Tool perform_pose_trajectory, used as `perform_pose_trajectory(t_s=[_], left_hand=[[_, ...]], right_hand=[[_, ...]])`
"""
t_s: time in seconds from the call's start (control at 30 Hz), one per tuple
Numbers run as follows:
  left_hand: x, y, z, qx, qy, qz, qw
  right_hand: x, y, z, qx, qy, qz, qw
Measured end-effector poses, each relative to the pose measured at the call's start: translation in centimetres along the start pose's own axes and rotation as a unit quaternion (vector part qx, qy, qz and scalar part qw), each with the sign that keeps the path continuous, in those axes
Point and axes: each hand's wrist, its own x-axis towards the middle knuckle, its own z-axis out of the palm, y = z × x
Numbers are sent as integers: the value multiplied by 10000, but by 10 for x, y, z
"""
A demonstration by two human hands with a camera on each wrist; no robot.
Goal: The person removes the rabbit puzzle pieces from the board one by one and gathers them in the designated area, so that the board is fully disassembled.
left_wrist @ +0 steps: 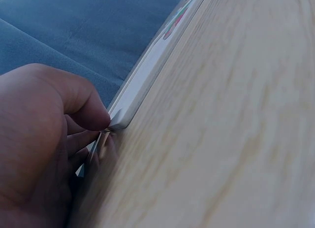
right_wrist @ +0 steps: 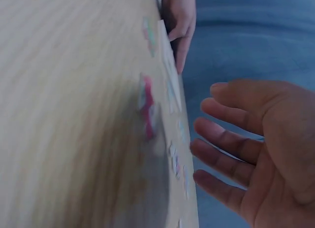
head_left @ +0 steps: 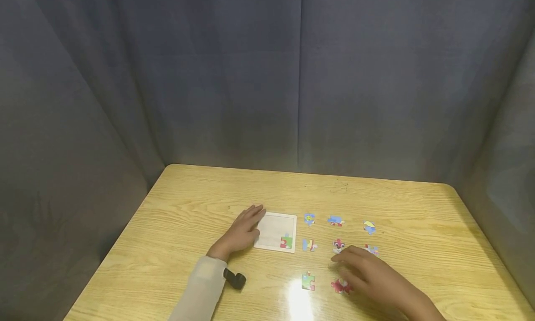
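Observation:
My left hand (head_left: 241, 232) rests at the left side of a shallow white puzzle tray (head_left: 267, 249), its fingers extended along the edge. In the left wrist view the thumb (left_wrist: 93, 110) touches the tray's corner. One green and red jigsaw piece (head_left: 287, 242) lies in the tray's near right corner. My right hand (head_left: 368, 272) hovers above the loose pieces, fingers spread and holding nothing, as the right wrist view shows. Close beside it lie a red jigsaw piece (head_left: 341, 286) and a piece with a cartoon face (head_left: 338, 245). A blue piece (head_left: 372, 249) is partly hidden behind it.
Between tray and right hand lie a green piece (head_left: 308, 282), a blue and yellow piece (head_left: 309, 245) and a flower piece (head_left: 309, 219). Farther back are a blue and red piece (head_left: 336, 220) and a yellow and blue piece (head_left: 369, 226). Dark curtains (head_left: 234, 79) surround the wooden table (head_left: 200, 195).

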Motion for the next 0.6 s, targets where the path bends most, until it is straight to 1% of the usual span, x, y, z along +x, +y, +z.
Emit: perform_pose_trajectory(t_s=[0.07,0.17,0.27,0.37,0.6], left_hand=[[0,0,1,41,-12,-8,10000],[0,0,1,80,-53,-44,9999],[-1,0,2,18,-55,-38,10000],[-1,0,2,-28,-54,-22,10000],[-2,1,-1,10,-49,17,10000]], right_hand=[[7,-2,1,96,141,-90,9998],[18,-5,5,393,269,-88,9988],[29,-8,10,772,338,-235,9962],[39,-11,15,992,407,-305,9938],[61,-16,22,1271,449,24,9909]])
